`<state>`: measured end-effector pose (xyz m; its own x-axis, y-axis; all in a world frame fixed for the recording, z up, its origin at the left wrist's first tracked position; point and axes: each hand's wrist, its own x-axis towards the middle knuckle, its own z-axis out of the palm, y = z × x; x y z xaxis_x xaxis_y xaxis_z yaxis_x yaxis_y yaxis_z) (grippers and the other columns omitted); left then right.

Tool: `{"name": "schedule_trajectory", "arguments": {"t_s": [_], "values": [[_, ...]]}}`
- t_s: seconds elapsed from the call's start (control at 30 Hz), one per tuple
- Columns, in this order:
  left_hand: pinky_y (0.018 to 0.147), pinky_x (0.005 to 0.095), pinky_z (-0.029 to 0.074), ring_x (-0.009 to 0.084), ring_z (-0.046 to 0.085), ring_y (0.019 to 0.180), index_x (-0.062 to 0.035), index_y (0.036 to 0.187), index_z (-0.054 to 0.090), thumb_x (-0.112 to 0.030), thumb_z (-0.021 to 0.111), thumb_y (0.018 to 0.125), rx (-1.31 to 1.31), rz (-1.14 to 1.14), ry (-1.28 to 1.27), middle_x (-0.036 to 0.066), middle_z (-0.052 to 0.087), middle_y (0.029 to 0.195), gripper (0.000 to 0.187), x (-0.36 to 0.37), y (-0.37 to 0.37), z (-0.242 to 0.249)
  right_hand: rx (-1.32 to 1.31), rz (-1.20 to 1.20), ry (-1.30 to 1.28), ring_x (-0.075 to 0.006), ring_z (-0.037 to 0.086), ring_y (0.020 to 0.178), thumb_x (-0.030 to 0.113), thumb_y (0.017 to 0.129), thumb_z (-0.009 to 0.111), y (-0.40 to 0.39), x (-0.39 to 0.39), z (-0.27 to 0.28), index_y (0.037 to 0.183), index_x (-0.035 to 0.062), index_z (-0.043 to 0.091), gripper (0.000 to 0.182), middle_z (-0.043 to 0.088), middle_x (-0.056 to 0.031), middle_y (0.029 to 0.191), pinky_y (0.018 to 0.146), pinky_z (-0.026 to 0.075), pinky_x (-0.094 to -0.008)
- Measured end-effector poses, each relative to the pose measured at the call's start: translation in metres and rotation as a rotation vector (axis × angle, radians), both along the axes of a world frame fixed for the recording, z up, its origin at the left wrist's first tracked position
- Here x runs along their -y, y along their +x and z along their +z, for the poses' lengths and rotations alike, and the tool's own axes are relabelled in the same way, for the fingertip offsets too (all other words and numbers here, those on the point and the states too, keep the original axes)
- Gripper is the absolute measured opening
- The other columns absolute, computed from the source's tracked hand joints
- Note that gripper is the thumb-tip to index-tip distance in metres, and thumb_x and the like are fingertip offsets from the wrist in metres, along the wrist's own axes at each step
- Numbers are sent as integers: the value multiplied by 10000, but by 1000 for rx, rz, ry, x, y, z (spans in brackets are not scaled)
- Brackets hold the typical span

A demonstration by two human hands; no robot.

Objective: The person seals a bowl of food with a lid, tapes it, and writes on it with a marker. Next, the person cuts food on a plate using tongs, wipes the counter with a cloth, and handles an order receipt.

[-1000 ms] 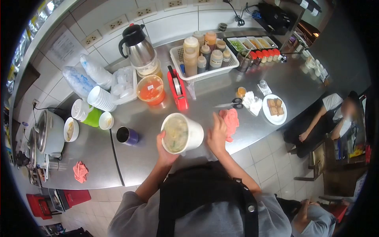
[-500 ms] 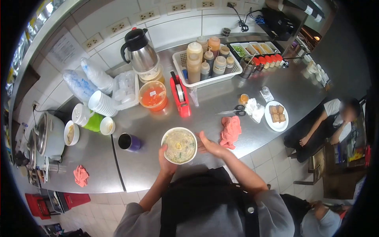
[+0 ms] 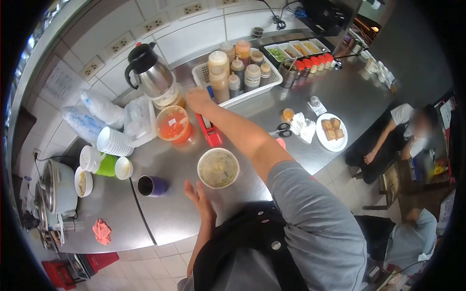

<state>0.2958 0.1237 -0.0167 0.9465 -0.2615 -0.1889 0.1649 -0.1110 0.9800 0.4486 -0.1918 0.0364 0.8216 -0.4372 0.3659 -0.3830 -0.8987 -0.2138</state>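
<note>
A round tub [image 3: 218,168] under a clear lid stands on the steel counter in front of me, with pale broth-like food inside. Just left of its near side, my left hand [image 3: 198,196] is open, fingers spread, holding nothing. My right hand [image 3: 199,100] reaches across the counter to the far end of the red tape dispenser [image 3: 210,134]. Its fingers curl down over that end and are mostly hidden by the hand itself. Beside the dispenser stands a tub of orange-red sauce [image 3: 173,125].
Behind are a steel jug [image 3: 150,72] and a white basket [image 3: 247,97] of squeeze bottles. A purple cup [image 3: 153,185], white bowls and a pink cloth [image 3: 101,231] lie leftward. Scissors [image 3: 283,131] and a plate of brown food cubes [image 3: 338,145] are rightward. A person [image 3: 388,136] sits beyond the counter.
My hands have left the lidded tub, which now stands on the counter. The right hand has moved forward to the tape dispenser; the left has dropped back beside the tub. The view has shifted.
</note>
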Motion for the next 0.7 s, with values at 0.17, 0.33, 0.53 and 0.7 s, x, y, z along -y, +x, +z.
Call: {"name": "schedule_trajectory", "arguments": {"t_s": [0.17,0.33,0.53,0.7], "values": [[1045,370,338,206,443,1261,-26,1333,467,-326,447,1019,63,20,-96,144,478,1359,435,-26,13,31,214,118,79,-355,593,1033,-22,809,542,-28,-7,33,981,28,649,209,605,-159,1013,836,508,-428],[967,366,428,197,563,1094,-50,1309,460,-338,407,1036,-115,-235,-344,133,583,1218,401,-8,25,89,602,374,440,-308,588,929,-3,805,650,-145,-131,105,888,25,583,110,577,-124,950,747,502,-365],[868,342,491,180,590,1030,-51,1300,435,-320,378,1051,-176,-442,-368,123,601,1144,371,9,16,104,401,439,702,-313,554,971,115,823,693,-235,-213,61,1011,50,568,235,558,-133,1016,865,439,-406],[812,277,478,131,576,935,-6,1263,455,-196,509,1000,340,-981,-129,60,579,1028,328,8,-3,84,496,263,1308,-196,498,1174,275,873,670,-262,-187,62,1227,25,519,459,512,-92,1261,1022,350,-368]]}}
